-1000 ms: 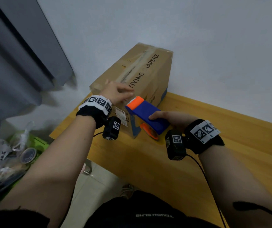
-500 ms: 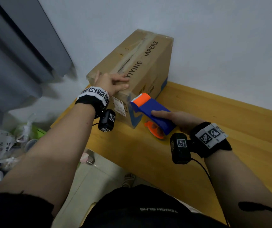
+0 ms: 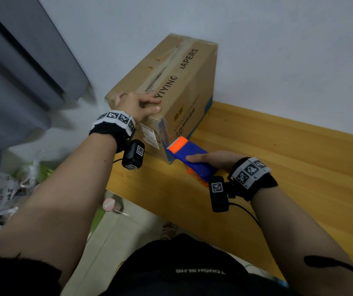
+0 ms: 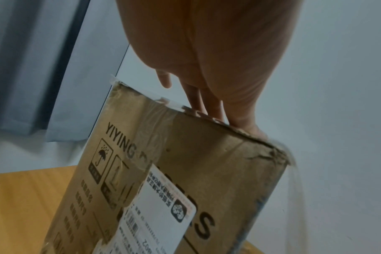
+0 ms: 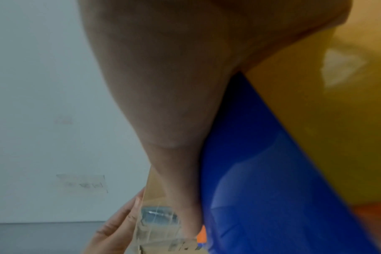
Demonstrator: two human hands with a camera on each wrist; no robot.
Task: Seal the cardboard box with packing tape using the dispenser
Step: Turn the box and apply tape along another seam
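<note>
A brown cardboard box point(image 3: 171, 86) printed YIYING DIAPERS stands on the wooden table point(image 3: 278, 167) against the wall, old clear tape along its top seam. My left hand point(image 3: 137, 104) presses flat on the box's near top edge; in the left wrist view its fingers point(image 4: 209, 101) lie over the torn top edge of the box point(image 4: 185, 171). My right hand point(image 3: 211, 159) grips the blue and orange tape dispenser point(image 3: 190, 154), whose orange toothed end sits at the box's lower near corner. The right wrist view shows the blue body of the dispenser point(image 5: 261, 189) under my hand.
A white shipping label point(image 3: 150, 135) is stuck on the box's near face. Left of the table, bags and clutter point(image 3: 4, 189) lie on the floor by a grey curtain point(image 3: 21, 71). A small pink-topped object point(image 3: 109, 205) lies on the tiles below the table edge.
The dispenser has slid down the box's near face from near the top edge to the lower corner. My left hand settled flat on the top edge and stays there.
</note>
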